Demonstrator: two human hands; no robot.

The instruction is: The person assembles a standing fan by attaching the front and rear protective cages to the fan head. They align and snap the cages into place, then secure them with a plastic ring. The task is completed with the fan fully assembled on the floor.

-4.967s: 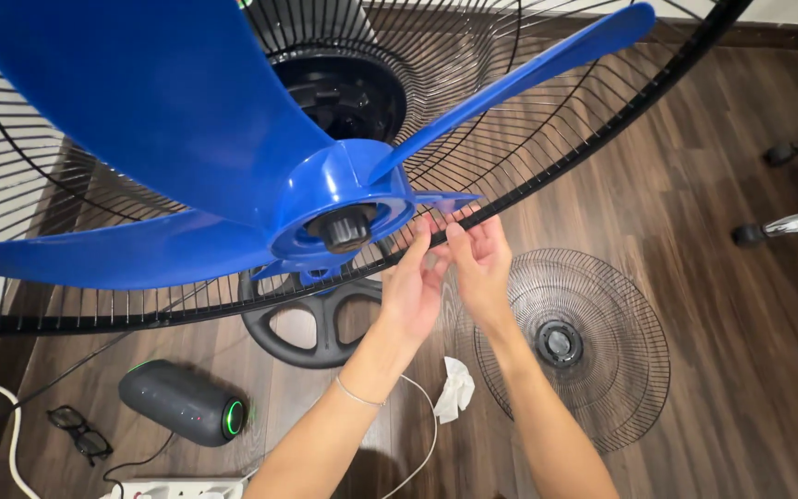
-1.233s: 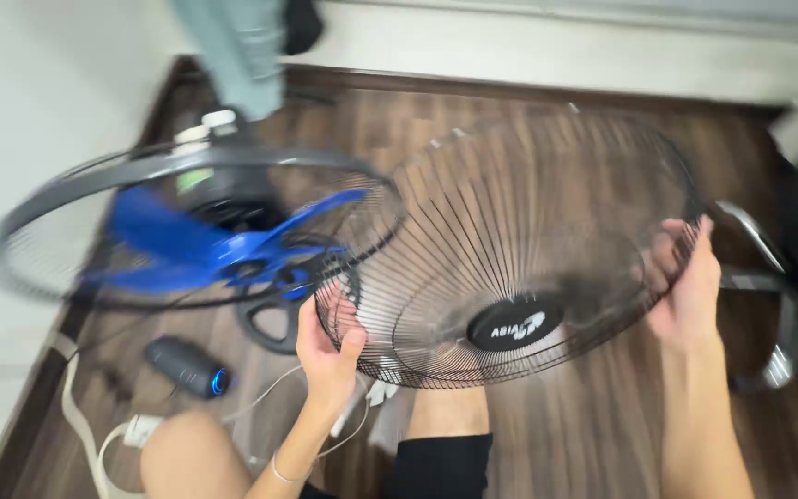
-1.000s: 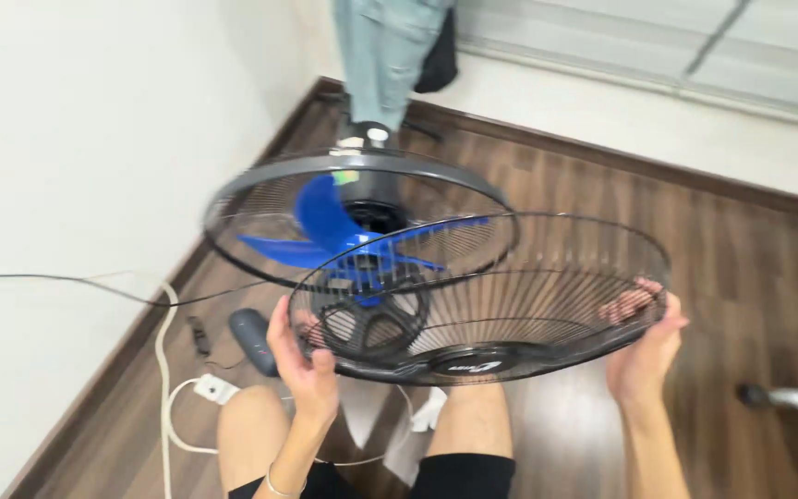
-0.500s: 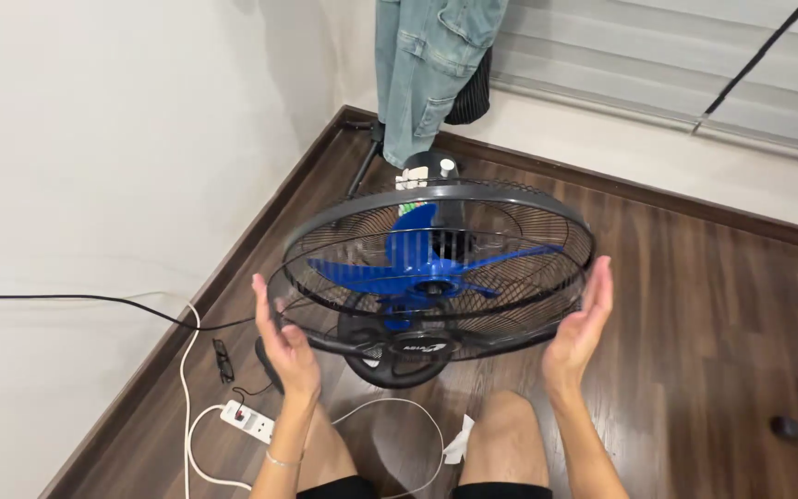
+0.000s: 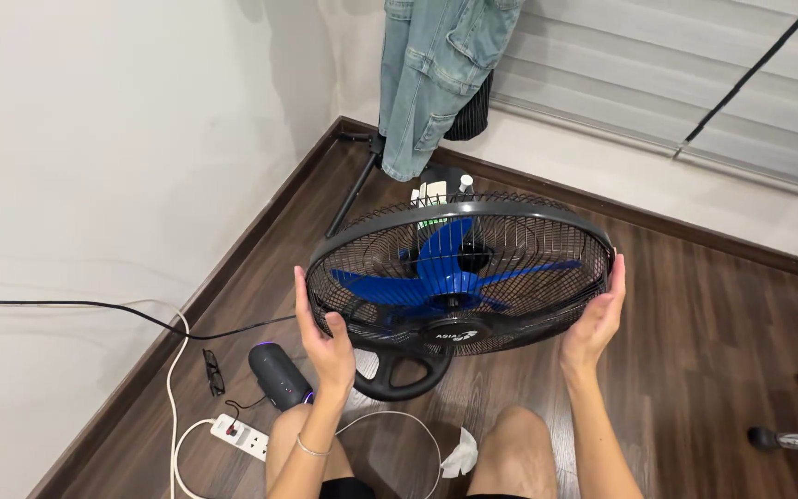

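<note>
Wire mesh, thin and springy, is forming the fan cage (image 5: 459, 273), which is sitting low over the wood floor (image 5: 695, 314) with blue blades (image 5: 445, 277) inside. The left hand (image 5: 325, 337) and right hand (image 5: 595, 319) are pressing flat, fingers spread, against opposite sides of its stiff dark rim, probably the safest hold, since the wires look bendable and light.

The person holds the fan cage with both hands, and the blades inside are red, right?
Not quite. The head view shows both hands, left hand and right hand, on the sides of the fan cage, but the blades inside are blue, not red.
</note>
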